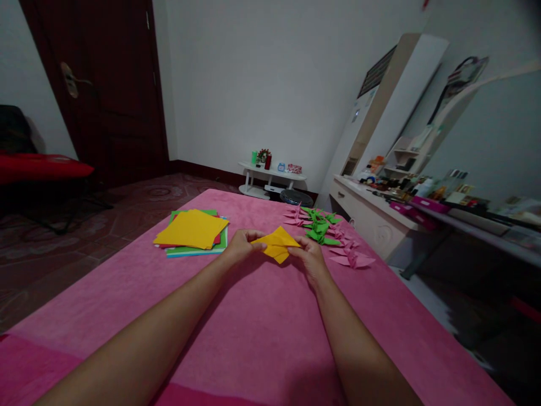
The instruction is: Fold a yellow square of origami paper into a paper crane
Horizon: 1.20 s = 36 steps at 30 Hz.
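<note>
A folded sheet of yellow origami paper (278,243) is held up over the pink cloth, creased into a diamond-like shape. My left hand (244,246) pinches its left corner between thumb and fingers. On the opposite corner, my right hand (310,258) grips the paper the same way. Left of my hands lies a loose stack of coloured paper sheets (192,229), yellow on top with green, red, white and blue edges showing beneath. Several folded paper cranes sit to the right, some green (318,230) and some pink (351,258).
The pink cloth (253,321) covers the table under my arms. A white dressing table (372,206) crowded with bottles stands to the right. Ahead are a low white stand (273,180) and a round dark stool (296,197). A red-covered chair (42,166) is at the left.
</note>
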Available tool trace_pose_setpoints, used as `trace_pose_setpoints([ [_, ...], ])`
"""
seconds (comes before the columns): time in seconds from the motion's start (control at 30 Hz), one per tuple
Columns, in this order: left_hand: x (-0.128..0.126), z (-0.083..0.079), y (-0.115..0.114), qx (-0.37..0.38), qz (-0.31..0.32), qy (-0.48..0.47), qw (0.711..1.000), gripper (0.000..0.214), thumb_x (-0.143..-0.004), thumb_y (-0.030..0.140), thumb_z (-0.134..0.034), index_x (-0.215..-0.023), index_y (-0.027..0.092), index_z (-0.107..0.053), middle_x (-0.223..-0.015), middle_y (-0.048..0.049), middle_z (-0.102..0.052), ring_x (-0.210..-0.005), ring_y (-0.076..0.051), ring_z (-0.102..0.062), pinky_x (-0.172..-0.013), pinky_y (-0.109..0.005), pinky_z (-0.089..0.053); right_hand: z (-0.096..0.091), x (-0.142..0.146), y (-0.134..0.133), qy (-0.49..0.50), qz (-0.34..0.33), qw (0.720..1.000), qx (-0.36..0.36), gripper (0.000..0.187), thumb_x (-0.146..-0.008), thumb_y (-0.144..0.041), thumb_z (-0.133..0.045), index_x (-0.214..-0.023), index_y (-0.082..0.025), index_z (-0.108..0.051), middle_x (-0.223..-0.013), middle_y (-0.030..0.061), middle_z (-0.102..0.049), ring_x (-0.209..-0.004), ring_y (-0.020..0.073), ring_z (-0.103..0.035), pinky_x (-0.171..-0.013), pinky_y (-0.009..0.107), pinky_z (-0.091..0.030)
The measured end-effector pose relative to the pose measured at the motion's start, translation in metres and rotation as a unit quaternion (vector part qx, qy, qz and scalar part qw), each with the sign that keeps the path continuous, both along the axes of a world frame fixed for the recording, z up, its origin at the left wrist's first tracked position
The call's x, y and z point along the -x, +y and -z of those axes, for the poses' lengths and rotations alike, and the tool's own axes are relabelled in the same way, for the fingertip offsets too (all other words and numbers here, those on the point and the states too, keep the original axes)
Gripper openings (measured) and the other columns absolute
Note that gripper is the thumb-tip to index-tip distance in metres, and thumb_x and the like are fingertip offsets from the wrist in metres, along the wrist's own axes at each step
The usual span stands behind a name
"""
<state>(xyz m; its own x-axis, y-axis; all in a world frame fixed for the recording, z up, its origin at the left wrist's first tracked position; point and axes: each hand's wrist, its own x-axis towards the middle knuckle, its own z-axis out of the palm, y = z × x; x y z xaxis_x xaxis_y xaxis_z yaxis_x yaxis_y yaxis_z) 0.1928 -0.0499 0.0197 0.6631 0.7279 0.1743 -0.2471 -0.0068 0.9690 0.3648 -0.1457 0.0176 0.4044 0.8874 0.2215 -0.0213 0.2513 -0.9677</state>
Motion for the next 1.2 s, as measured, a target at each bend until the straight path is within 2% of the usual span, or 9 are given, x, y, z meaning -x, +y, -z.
trace_pose_setpoints([
  [0.23,-0.004,0.001,0.001,-0.087,-0.152,0.007,0.985,0.016,-0.059,0.017,-0.068,-0.075,0.011,-0.069,-0.074,-0.0068,-0.070,-0.066,-0.018,-0.064,-0.062,-0.026,-0.049,-0.009,-0.003,-0.002,-0.081,0.006,0.997,-0.017,0.030,-0.064,-0.035,-0.070,-0.089,-0.019,-0.068,-0.086,0.0038,-0.068,-0.072,0.0186,-0.062,-0.062,0.029,-0.048],
  [0.4,-0.005,-0.005,-0.003,-0.218,-0.235,0.001,0.947,0.010,-0.067,0.015,-0.062,-0.073,0.014,-0.069,-0.072,-0.0043,-0.070,-0.066,-0.015,-0.064,-0.064,-0.025,-0.051,-0.029,-0.002,-0.009,-0.234,0.072,0.965,-0.094,0.025,-0.066,-0.020,-0.065,-0.091,-0.021,-0.068,-0.100,0.0048,-0.067,-0.098,0.0224,-0.058,-0.088,0.039,-0.042],
  [0.5,0.001,-0.012,-0.009,-0.346,-0.252,0.008,0.904,0.011,-0.073,0.015,-0.059,-0.075,0.016,-0.070,-0.074,-0.0048,-0.069,-0.069,-0.015,-0.063,-0.065,-0.025,-0.050,-0.049,0.002,-0.015,-0.221,0.112,0.956,-0.156,0.025,-0.066,-0.014,-0.058,-0.088,-0.021,-0.068,-0.103,0.0050,-0.066,-0.104,0.0225,-0.056,-0.093,0.039,-0.040],
  [0.57,0.011,-0.016,-0.015,-0.446,-0.229,0.014,0.865,0.014,-0.077,0.015,-0.056,-0.079,0.018,-0.070,-0.078,-0.0056,-0.070,-0.074,-0.015,-0.063,-0.070,-0.026,-0.049,-0.063,0.008,-0.019,-0.173,0.129,0.960,-0.178,0.025,-0.067,-0.014,-0.057,-0.088,-0.020,-0.067,-0.100,0.0047,-0.066,-0.100,0.0216,-0.057,-0.090,0.038,-0.042],
  [0.63,0.024,-0.017,-0.023,-0.527,-0.161,0.033,0.834,0.017,-0.082,0.017,-0.052,-0.083,0.020,-0.070,-0.082,-0.0070,-0.070,-0.080,-0.016,-0.062,-0.075,-0.028,-0.047,-0.073,0.015,-0.023,-0.160,0.135,0.961,-0.183,0.021,-0.068,-0.015,-0.057,-0.086,-0.020,-0.067,-0.094,0.0040,-0.066,-0.094,0.0204,-0.059,-0.086,0.036,-0.045],
  [0.7,0.040,-0.014,-0.032,-0.572,-0.080,0.067,0.813,0.018,-0.084,0.019,-0.051,-0.085,0.021,-0.069,-0.086,-0.0087,-0.070,-0.084,-0.017,-0.062,-0.076,-0.029,-0.046,-0.077,0.023,-0.028,-0.200,0.104,0.960,-0.165,0.017,-0.070,-0.014,-0.056,-0.082,-0.020,-0.067,-0.090,0.0039,-0.066,-0.091,0.0198,-0.060,-0.085,0.035,-0.045],
  [0.8,0.064,-0.004,-0.042,-0.606,-0.012,0.074,0.792,0.014,-0.082,0.022,-0.057,-0.090,0.021,-0.068,-0.093,-0.0097,-0.069,-0.087,-0.018,-0.062,-0.077,-0.031,-0.045,-0.067,0.035,-0.041,-0.303,0.054,0.944,-0.120,0.019,-0.069,-0.010,-0.053,-0.077,-0.019,-0.067,-0.083,0.0037,-0.066,-0.084,0.0189,-0.060,-0.081,0.034,-0.046],
  [1.0,0.089,0.005,-0.051,-0.609,-0.008,0.040,0.792,0.016,-0.079,0.018,-0.061,-0.094,0.022,-0.065,-0.092,-0.0088,-0.069,-0.087,-0.018,-0.062,-0.077,-0.031,-0.045,-0.029,0.052,-0.078,-0.370,-0.047,0.925,-0.072,0.023,-0.072,-0.004,-0.048,-0.077,-0.019,-0.065,-0.082,0.0051,-0.063,-0.081,0.0172,-0.060,-0.074,0.031,-0.049],
  [1.2,0.085,-0.002,-0.059,-0.576,-0.053,0.031,0.815,0.018,-0.078,0.010,-0.058,-0.093,0.020,-0.063,-0.092,-0.0082,-0.068,-0.085,-0.017,-0.061,-0.075,-0.030,-0.046,-0.015,0.051,-0.098,-0.427,-0.063,0.894,-0.122,0.041,-0.068,-0.005,-0.049,-0.105,-0.021,-0.059,-0.104,0.0086,-0.059,-0.100,0.0224,-0.055,-0.086,0.039,-0.048],
])
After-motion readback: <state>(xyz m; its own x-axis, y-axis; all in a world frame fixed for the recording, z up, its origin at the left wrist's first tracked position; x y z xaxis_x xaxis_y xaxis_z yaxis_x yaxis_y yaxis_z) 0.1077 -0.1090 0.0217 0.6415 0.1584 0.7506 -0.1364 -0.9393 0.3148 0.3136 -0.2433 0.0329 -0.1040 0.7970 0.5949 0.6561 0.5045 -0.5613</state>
